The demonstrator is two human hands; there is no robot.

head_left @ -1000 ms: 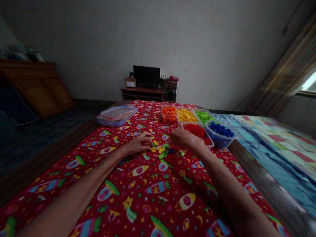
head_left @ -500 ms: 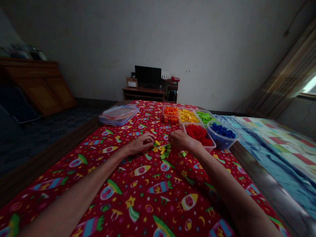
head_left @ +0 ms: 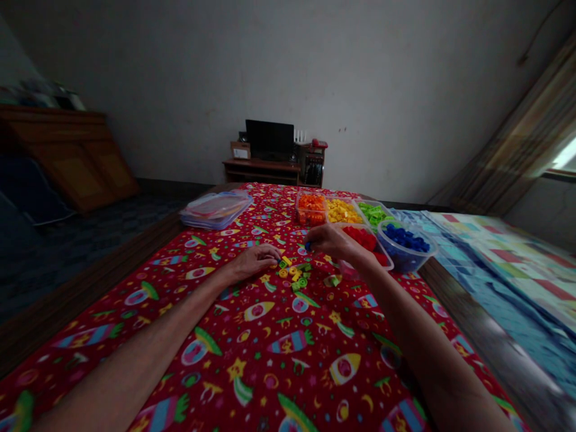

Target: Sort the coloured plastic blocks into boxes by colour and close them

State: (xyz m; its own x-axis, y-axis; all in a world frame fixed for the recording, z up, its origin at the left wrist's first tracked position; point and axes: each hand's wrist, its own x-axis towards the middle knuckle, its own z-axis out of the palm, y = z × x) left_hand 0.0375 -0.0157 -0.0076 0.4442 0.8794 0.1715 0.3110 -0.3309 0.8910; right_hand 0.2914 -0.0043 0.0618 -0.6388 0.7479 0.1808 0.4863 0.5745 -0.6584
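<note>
My right hand (head_left: pixel 333 241) is raised over the cloth in front of the red pieces, its thumb and fingers pinched on a small blue toy block (head_left: pixel 308 246). On the left, my left hand (head_left: pixel 255 262) rests on the tablecloth with loosely bent fingers, and I make out nothing held in it. Its fingertips are right beside a small loose pile of yellow blocks (head_left: pixel 293 272) and green blocks (head_left: pixel 303 282). My right forearm and hand partly cover the clear box of red blocks (head_left: pixel 362 238).
Clear containers of orange blocks (head_left: pixel 311 207), yellow blocks (head_left: pixel 342 211), green blocks (head_left: pixel 372 212) and blue blocks (head_left: pixel 405 238) stand at the back right. Stacked plastic lids (head_left: pixel 216 210) lie at the back left. A patterned red tablecloth (head_left: pixel 270 372) covers the table.
My right hand has lifted and moved slightly right from beside the pile, and a blue block now shows in its fingertips. My left hand's fingers have bent a little; its arm has barely moved.
</note>
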